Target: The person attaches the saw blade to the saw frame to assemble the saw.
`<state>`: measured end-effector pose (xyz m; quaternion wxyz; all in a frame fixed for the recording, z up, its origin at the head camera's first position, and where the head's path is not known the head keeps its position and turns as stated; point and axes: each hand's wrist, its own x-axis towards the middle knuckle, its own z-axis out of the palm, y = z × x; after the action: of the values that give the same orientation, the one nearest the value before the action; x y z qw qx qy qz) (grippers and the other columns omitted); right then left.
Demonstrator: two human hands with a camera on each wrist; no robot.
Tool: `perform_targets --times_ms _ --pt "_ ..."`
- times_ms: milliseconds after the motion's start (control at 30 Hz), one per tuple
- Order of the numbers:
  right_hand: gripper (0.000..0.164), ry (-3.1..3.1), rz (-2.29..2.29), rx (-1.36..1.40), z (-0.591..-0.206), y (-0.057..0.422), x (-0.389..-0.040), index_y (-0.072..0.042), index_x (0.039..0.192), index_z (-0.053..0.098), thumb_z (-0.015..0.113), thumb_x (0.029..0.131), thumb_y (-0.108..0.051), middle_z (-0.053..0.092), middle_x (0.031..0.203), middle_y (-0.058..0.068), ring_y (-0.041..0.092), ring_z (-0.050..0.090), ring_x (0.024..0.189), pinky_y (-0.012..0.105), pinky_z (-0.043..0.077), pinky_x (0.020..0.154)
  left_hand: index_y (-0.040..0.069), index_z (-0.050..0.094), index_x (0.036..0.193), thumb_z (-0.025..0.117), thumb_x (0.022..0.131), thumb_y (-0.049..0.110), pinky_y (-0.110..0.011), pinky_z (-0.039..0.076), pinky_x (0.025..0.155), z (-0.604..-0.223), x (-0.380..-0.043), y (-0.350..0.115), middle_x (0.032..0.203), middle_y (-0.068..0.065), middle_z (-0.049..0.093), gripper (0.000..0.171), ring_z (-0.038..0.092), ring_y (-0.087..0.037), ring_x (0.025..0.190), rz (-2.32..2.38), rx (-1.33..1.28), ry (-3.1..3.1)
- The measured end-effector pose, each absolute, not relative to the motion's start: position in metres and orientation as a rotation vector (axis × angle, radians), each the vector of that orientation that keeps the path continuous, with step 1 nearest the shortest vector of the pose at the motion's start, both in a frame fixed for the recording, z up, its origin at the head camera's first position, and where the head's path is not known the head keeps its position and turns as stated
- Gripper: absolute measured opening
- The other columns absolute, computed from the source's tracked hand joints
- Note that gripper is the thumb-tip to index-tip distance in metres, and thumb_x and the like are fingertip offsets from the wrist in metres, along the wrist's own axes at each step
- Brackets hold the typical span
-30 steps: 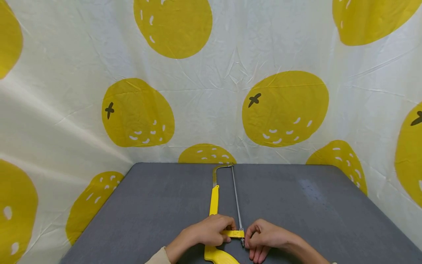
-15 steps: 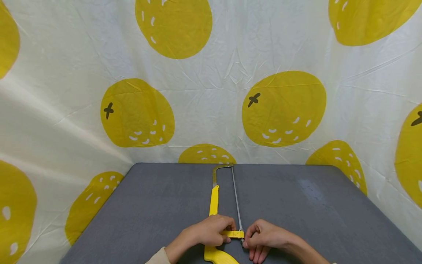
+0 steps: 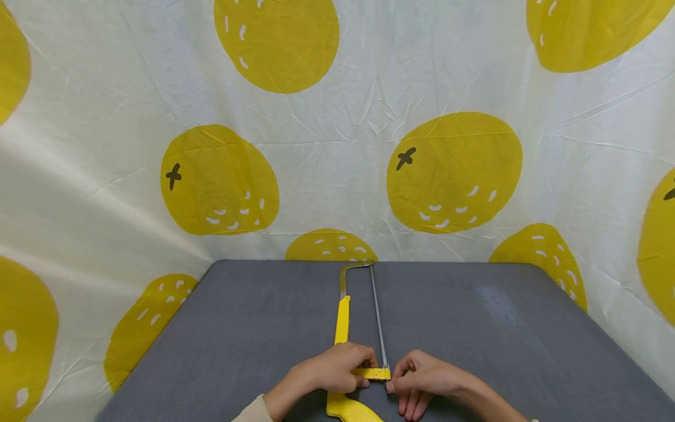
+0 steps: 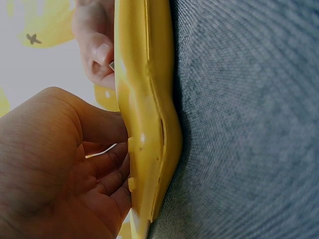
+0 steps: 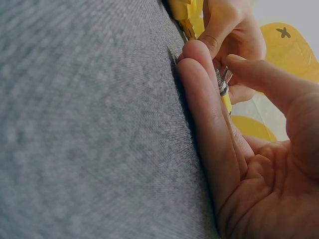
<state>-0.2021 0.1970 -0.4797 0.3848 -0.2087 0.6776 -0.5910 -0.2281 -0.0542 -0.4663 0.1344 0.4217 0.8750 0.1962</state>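
Observation:
A hacksaw with a yellow frame lies on the grey surface, its thin blade on the right side. My left hand grips the frame just above the yellow handle, around the base of the short crosspiece. At the crosspiece's right end, my right hand pinches the small metal tension nut between thumb and fingers. In the right wrist view the threaded nut shows beside the thumb, partly covered by fingers. The left wrist view has the yellow handle close up, left fingers against it.
The grey padded tabletop stretches out on both sides of the saw. Behind it hangs a pale curtain with yellow fruit prints. The saw's far end reaches the table's back edge.
My right thumb and fingertips have shifted slightly left onto the tension nut, which now is mostly covered in the head view. The left hand and hacksaw stay in place.

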Motion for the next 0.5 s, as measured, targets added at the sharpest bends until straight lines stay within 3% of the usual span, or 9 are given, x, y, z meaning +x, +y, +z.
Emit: perform_targets --times_ms 500 --pt "0.023 1.709 -1.504 -0.537 -0.4806 0.198 -0.2027 0.002 0.099 0.073 0.065 0.099 -0.019 0.074 0.072 -0.001 0.002 0.07 0.06 0.022 0.056 0.054 0.021 0.067 0.105 0.075 0.093 0.014 -0.016 0.042 0.066 -0.4675 -0.2279 -0.0541 0.082 0.016 0.055 0.017 0.045 0.002 0.068 0.565 1.209 2.541"
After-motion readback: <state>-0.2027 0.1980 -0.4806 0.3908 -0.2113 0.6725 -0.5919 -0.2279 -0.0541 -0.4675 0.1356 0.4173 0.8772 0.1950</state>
